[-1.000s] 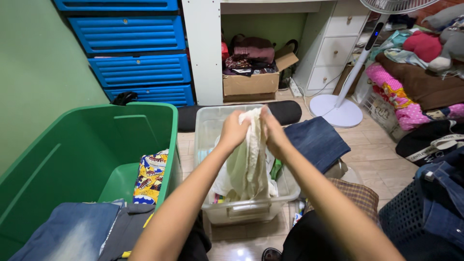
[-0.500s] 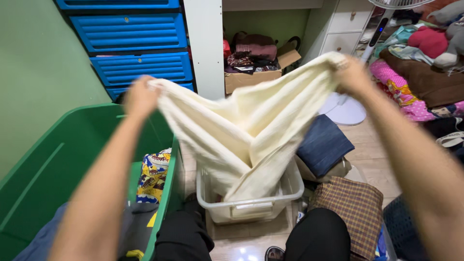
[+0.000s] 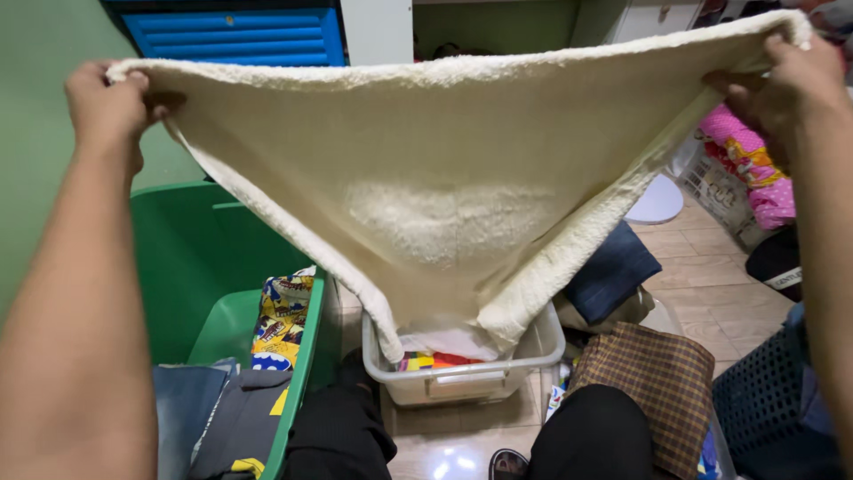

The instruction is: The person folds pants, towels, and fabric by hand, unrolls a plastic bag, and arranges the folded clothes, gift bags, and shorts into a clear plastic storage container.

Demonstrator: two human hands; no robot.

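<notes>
The cream towel [image 3: 444, 187] was held spread wide in the air, its top edge stretched taut between the two hands and its body hanging down in a broad triangle. The left hand [image 3: 107, 107] was closed on the towel's left corner, fingers curled over the edge. The right hand [image 3: 795, 89] was closed on the opposite corner, pinching the fabric at the far end of the top edge. The lowest point of the towel hung well below both hands and dipped into the clear plastic bin [image 3: 462, 378], where white and coloured cloth lay.

Judged from this position, the step in hand was the opening-out of the towel: the piece was fully extended but not yet folded. A fold would call for the two hands to be brought together so that the corners met, with the lower part lifted clear of the bin.

Below the left hand stood a green tub [image 3: 200, 267], holding a yellow printed garment [image 3: 280, 316] against its inner wall and dark folded garments [image 3: 222, 418] nearer the person. Below the right hand lay a folded blue denim piece [image 3: 613, 271] and a brown checked cloth [image 3: 653, 373]. A dark mesh basket [image 3: 755, 409] stood further to that side. A blue slatted drawer unit [image 3: 235, 36] showed beyond the towel's top edge, between the hands. The floor [image 3: 702, 276] was tiled.
</notes>
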